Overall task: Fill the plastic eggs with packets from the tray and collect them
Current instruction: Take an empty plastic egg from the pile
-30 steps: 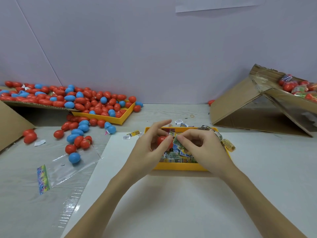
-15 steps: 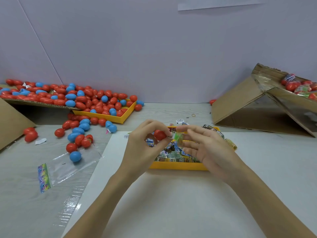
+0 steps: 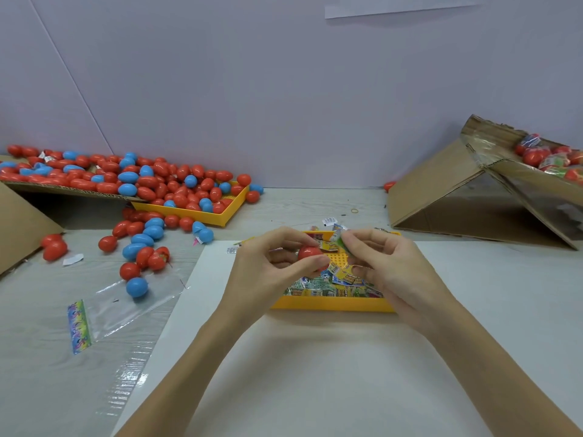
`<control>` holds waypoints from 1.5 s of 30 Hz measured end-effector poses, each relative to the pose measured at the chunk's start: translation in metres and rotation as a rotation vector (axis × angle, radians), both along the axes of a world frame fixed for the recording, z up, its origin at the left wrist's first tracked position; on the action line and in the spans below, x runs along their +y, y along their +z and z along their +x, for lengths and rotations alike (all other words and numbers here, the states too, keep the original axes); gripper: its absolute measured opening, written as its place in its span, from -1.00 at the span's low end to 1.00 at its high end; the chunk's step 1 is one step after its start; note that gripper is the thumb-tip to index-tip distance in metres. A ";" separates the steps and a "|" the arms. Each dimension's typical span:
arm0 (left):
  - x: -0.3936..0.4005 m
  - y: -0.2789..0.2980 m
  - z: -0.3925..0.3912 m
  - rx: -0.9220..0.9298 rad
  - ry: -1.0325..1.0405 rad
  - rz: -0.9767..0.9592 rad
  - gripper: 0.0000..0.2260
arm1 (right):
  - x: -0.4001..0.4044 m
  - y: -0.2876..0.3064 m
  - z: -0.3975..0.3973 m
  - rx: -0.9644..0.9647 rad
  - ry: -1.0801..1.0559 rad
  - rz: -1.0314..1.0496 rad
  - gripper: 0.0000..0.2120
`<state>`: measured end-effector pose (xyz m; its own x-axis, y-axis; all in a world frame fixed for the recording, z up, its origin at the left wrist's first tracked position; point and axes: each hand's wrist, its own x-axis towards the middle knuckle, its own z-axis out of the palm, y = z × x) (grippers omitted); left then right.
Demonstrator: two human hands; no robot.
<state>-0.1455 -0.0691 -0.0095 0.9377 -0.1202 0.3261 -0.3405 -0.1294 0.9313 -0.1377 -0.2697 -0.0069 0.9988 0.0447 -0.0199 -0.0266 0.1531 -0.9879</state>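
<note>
I see the left hand (image 3: pixel 268 266) pinching a red egg (image 3: pixel 310 253) between thumb and fingers, just above the yellow tray (image 3: pixel 331 305) of packets (image 3: pixel 328 287) in the middle of the white sheet (image 3: pixel 315 373). The right hand (image 3: pixel 388 269) pinches a small green packet (image 3: pixel 341 241) right beside the egg. Many red and blue eggs (image 3: pixel 142 184) lie far left, on cardboard and a second yellow tray (image 3: pixel 189 214).

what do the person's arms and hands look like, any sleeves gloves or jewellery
Both forearms are bare as far as the frame shows, with no sleeves in view. The left hand and right hand wear no gloves, and no rings, watch or bracelets show. Nails look short and unpainted.
</note>
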 end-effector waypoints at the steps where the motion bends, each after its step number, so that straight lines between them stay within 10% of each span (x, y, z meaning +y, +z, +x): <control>1: 0.000 0.001 0.001 0.041 -0.034 -0.011 -0.72 | 0.000 0.000 0.000 -0.018 -0.030 -0.001 -0.70; 24: 0.000 -0.005 0.005 0.127 -0.120 -0.010 -0.77 | 0.008 -0.003 -0.004 -0.347 -0.046 -0.345 -0.96; 45: -0.008 -0.017 0.004 -0.288 0.073 0.117 -0.55 | 0.019 0.002 -0.016 -0.030 0.035 0.041 -0.73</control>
